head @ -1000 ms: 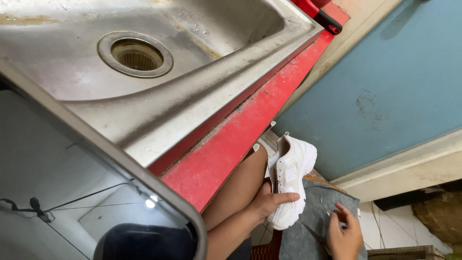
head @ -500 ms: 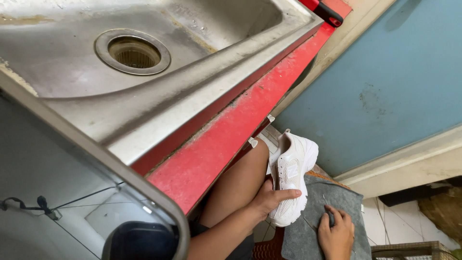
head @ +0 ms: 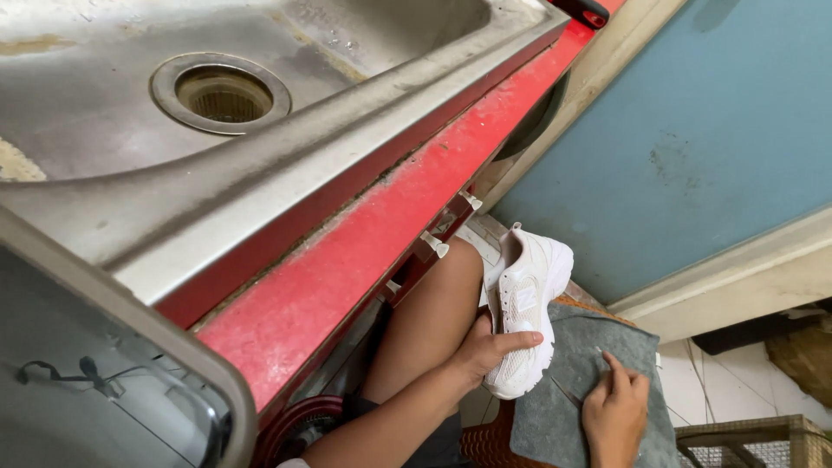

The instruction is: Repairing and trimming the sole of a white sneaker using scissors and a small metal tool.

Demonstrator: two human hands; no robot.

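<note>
While gripped around its toe end by the left hand (head: 490,351), fingers curled across the laces, white sneaker (head: 527,308) stands upright beside bare knee (head: 438,303), low beneath red counter edge (head: 381,251). Right hand (head: 614,416) lying flat and loose on grey cloth (head: 589,381), touching sneaker's side. Steel sink (head: 260,156) above.

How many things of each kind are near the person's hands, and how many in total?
White shoe, held by left hand: 1
Grey cloth, under right hand: 1
Steel sink with drain: 1
Total: 3
</note>
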